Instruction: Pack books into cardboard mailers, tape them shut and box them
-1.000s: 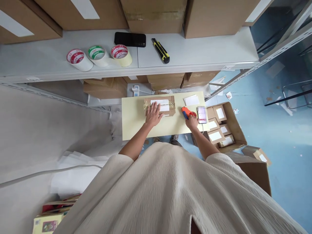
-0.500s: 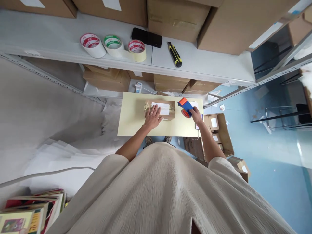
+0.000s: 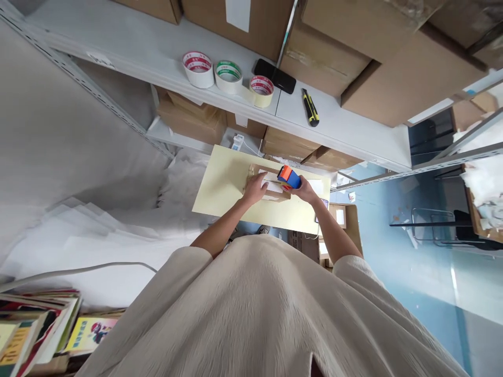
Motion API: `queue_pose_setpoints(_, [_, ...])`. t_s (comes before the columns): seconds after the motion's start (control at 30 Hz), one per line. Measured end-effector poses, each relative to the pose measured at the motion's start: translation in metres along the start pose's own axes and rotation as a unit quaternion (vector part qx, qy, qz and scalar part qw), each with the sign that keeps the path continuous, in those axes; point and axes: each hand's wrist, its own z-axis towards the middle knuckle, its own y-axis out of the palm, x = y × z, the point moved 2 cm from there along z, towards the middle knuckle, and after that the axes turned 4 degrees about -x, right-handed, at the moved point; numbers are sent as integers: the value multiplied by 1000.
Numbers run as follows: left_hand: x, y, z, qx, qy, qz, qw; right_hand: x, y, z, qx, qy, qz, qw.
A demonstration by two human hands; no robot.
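A small cardboard box (image 3: 280, 196) with a white label (image 3: 272, 185) on top lies on the pale yellow table (image 3: 220, 180). My left hand (image 3: 254, 189) grips its left end, fingers bent over the top. In my right hand (image 3: 303, 189) is a blue and orange tape dispenser (image 3: 290, 177), held over the right part of the box. A roll of tape shows under the dispenser; whether its edge touches the box I cannot tell.
On the grey shelf (image 3: 141, 57) ahead are several tape rolls (image 3: 228, 77), a black phone (image 3: 275, 76) and a yellow utility knife (image 3: 310, 108). Large cartons (image 3: 408, 84) stand behind them. Another phone (image 3: 323, 208) lies by my right wrist. Books (image 3: 43, 330) are stacked lower left.
My right hand has brought the tape dispenser left, from beside the box to over it. My left hand has gone from lying flat on the label to gripping the left end. The view has turned.
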Motion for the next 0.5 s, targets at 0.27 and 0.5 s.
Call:
queue_pose_setpoints(0.27, [39,-18,46,53,-114,-305,944,4,2,1,5,-7,-19,1000])
queue_pose_setpoints(0.5, [51,-19,55,15,-150,-327,933,-5,0,-5,-1,-5,-34,999])
